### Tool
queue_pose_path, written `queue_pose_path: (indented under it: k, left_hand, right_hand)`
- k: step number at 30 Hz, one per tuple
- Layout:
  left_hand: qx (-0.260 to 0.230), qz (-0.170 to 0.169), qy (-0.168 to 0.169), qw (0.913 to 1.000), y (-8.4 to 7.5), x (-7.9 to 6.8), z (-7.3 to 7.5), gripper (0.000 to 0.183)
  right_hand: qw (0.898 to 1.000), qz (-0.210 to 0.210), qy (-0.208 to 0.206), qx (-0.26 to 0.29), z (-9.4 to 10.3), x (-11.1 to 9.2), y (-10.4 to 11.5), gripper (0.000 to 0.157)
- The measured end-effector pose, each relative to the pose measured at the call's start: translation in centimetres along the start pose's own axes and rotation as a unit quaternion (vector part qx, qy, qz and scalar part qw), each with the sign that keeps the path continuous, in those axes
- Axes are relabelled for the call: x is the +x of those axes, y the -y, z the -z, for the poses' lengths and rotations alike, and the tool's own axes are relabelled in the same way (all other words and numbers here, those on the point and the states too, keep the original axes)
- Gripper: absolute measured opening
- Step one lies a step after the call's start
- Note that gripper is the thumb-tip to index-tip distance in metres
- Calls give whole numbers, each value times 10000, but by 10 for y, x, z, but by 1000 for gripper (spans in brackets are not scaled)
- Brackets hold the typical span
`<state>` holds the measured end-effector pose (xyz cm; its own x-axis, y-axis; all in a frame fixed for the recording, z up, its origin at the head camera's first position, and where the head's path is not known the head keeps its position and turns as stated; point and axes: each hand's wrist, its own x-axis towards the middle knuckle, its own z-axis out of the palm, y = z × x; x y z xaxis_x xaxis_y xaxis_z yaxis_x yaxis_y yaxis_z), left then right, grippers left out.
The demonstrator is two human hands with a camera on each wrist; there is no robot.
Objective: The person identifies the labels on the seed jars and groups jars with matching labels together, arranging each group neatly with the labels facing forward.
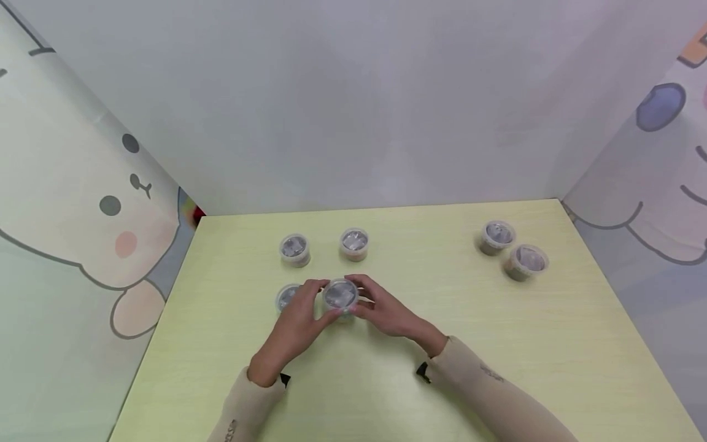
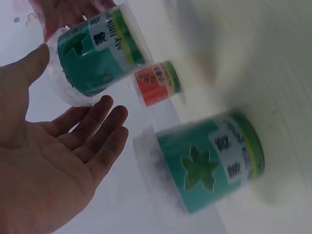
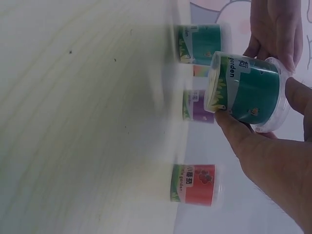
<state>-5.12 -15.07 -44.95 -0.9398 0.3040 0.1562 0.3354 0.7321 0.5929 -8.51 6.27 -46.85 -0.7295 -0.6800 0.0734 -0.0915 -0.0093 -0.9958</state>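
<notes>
A clear plastic cup [image 1: 340,296] with a green label and silvery top is held upright between both hands, close over the table. My left hand [image 1: 298,316] holds its left side, thumb on the near rim and fingers at the far side. From the right, my right hand [image 1: 386,309] grips the same cup, its fingers along the wall and rim in the right wrist view. The held cup's label [image 2: 100,53] shows a leaf picture. Partly hidden behind my left hand stands another green-labelled cup [image 2: 209,165].
Two cups stand farther back, one at the left [image 1: 294,250] and one near the middle [image 1: 354,244]. Two more, a rear cup [image 1: 497,237] and a front cup [image 1: 526,263], sit close together at the right. A pale wall [image 1: 375,123] rises behind the yellow table [image 1: 431,245].
</notes>
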Motion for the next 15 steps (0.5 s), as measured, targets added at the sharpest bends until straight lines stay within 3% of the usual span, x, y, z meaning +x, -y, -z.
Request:
queue_pose_path:
  k: [5,15]
  left_hand:
    - [778,-532,-176,9954,6,0,3,59]
    - [1399,-533,-140,9886,10,-4,9,63]
  right_hand:
    - [9999,97,24,-129,-4,6,-15,56]
    - [9991,206,87,-369,-13,17,-24,56]
